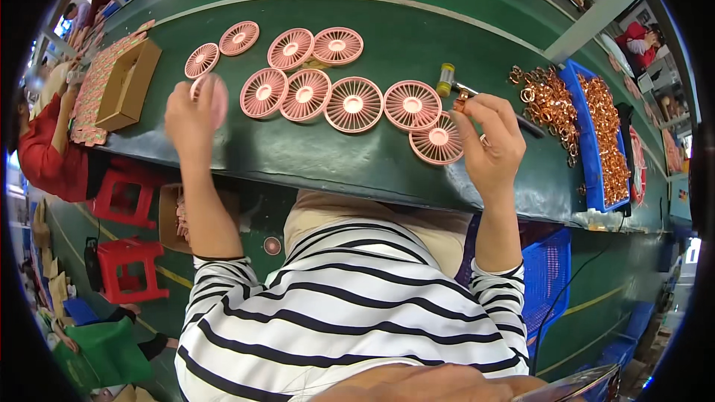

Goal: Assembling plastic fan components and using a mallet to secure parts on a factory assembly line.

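Observation:
My left hand (190, 120) grips a pink round fan grille (217, 103) at the left, tilted and slightly blurred. At my right hand's (494, 141) pinched fingertips is a small shiny copper-coloured ring-like part (461, 101). Just below those fingers lies a pink slotted grille (438, 138), overlapping another grille (412, 105). More grilles lie flat in a curved row to the left, among them one (354, 104) near the middle and one (264, 93) nearer my left hand. Others, such as this grille (337, 46), lie farther back.
Beyond my right hand are a yellowish cylinder (446, 80) and a dark rod-like handle (530, 127). A pile of copper-coloured parts (547, 100) sits beside a blue tray (590, 156) full of them. An open cardboard box (128, 85) stands on the left of the green table (328, 160).

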Demonstrator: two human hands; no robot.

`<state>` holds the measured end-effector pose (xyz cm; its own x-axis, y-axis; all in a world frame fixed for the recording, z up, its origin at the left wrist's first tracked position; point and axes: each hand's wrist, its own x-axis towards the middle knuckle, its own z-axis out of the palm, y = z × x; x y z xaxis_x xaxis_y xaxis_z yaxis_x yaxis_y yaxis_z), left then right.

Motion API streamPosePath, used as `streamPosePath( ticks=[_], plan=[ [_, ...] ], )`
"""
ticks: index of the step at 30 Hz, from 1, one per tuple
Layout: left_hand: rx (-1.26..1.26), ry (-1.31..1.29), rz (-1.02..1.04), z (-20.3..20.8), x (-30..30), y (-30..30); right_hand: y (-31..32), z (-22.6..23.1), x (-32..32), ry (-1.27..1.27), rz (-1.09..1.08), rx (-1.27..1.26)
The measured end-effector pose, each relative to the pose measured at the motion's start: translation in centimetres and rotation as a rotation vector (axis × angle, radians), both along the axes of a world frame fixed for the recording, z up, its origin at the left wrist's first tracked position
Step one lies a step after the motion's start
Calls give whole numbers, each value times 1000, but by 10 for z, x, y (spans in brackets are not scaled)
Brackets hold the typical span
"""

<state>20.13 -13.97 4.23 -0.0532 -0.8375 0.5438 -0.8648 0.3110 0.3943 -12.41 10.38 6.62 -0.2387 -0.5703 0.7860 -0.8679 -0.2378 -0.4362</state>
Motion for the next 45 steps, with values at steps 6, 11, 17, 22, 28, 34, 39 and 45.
streamPosePath(
  ticks=[6, 11, 17, 22, 28, 34, 39, 45],
  plan=[
    [204, 841, -599, 5, -106, 104, 4, -1, 30, 153, 91, -99],
    [559, 1081, -887, 2, -141, 142, 0, 1, 46, 139, 209, -134],
    [428, 927, -971, -8, -150, 157, -10, -6, 49, 159, 57, 36],
    [392, 755, -941, -13, -149, 158, -5, -5, 46, 278, 92, 237],
    [638, 857, -1024, -12, -150, 153, -2, -20, 48, 75, 3, 119],
    [1388, 1147, -1163, 11, -136, 155, 27, 5, 48, 312, 3, 258],
    [1400, 897, -1363, 13, -127, 161, 43, 11, 37, 269, 275, 302],
    [1293, 1052, -1406, 6, -140, 167, 40, -5, 41, 121, 124, 199]
  ],
)
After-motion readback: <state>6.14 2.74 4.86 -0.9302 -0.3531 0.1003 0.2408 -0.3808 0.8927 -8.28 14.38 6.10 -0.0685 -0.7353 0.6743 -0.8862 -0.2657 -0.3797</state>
